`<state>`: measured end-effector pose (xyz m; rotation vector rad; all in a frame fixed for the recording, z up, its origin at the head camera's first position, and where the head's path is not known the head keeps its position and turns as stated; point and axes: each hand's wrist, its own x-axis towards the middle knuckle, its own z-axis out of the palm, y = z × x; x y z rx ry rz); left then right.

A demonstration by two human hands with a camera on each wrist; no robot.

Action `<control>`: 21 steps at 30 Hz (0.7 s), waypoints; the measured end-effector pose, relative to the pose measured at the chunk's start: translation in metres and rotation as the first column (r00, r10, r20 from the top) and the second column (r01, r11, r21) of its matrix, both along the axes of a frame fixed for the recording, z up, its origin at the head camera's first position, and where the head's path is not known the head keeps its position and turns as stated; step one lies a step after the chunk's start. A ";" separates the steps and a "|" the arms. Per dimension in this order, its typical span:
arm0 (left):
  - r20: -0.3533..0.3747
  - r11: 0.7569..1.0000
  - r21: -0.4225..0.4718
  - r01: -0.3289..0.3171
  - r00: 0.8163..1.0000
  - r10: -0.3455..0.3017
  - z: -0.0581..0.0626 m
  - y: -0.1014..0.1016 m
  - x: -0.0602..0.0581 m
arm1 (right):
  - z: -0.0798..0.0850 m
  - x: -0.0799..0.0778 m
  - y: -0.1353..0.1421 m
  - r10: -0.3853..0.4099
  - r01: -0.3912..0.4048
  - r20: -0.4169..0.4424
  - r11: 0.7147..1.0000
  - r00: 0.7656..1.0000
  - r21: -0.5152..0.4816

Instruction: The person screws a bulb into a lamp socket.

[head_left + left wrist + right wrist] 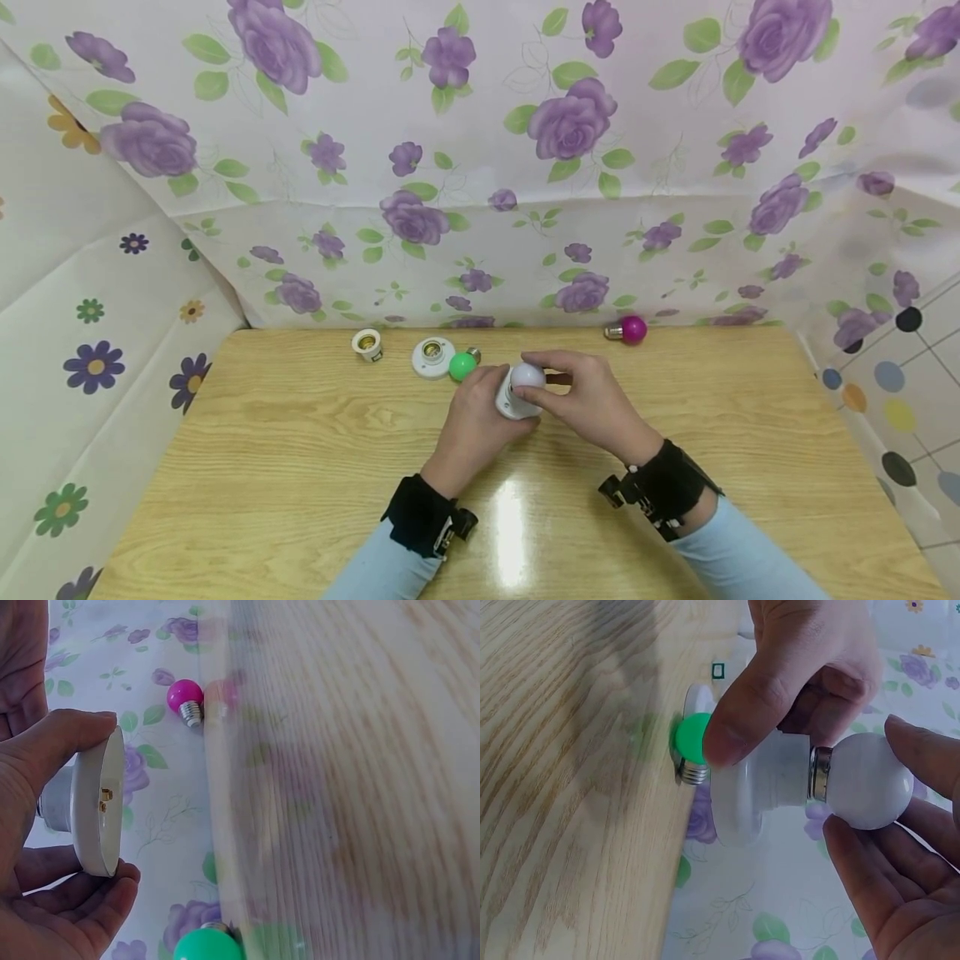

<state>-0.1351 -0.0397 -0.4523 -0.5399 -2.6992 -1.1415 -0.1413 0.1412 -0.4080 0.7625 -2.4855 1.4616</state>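
My left hand (483,412) grips a white round lamp socket (739,787) by its wide base, thumb on one edge and fingers on the other. In the left wrist view the underside of its base (112,802) shows, with small brass contacts. My right hand (592,400) pinches a white bulb (870,780) between thumb and fingertips. The bulb's metal screw end sits at the socket's mouth, part of the thread still showing. Both are held up over the wooden table.
On the table (300,467) near the back edge lie a small white socket (367,344), a flat round socket (432,357), a green bulb (462,366) against it, and a magenta bulb (633,330) to the right. A flowered cloth (480,167) hangs behind.
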 end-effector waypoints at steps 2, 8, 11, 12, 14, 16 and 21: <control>-0.002 1.000 -0.001 0.001 1.000 -0.001 0.000 0.000 0.000 | 0.000 0.000 -0.001 -0.008 0.008 -0.010 1.000 1.000 0.000; -0.019 1.000 0.001 -0.002 1.000 0.002 -0.002 0.001 0.000 | 0.000 0.001 -0.003 -0.015 0.015 -0.069 1.000 0.997 0.000; -0.026 1.000 0.005 -0.004 1.000 0.004 -0.002 0.002 0.000 | 0.000 0.001 -0.004 -0.011 0.012 -0.101 1.000 0.995 0.010; -0.029 1.000 0.004 -0.005 1.000 0.005 -0.002 0.002 0.000 | 0.000 0.002 -0.005 -0.010 0.012 -0.107 1.000 0.994 0.013; -0.030 1.000 0.002 -0.007 1.000 0.007 -0.002 0.001 0.000 | 0.000 0.001 -0.005 -0.007 0.008 -0.102 1.000 0.995 0.014; -0.028 1.000 -0.001 -0.009 1.000 0.009 -0.002 0.001 0.000 | -0.001 0.001 -0.004 -0.002 0.002 -0.078 1.000 0.997 0.004; -0.013 1.000 -0.007 -0.016 1.000 0.016 -0.002 -0.001 0.000 | -0.003 0.002 -0.002 0.007 -0.007 0.000 0.999 1.000 -0.036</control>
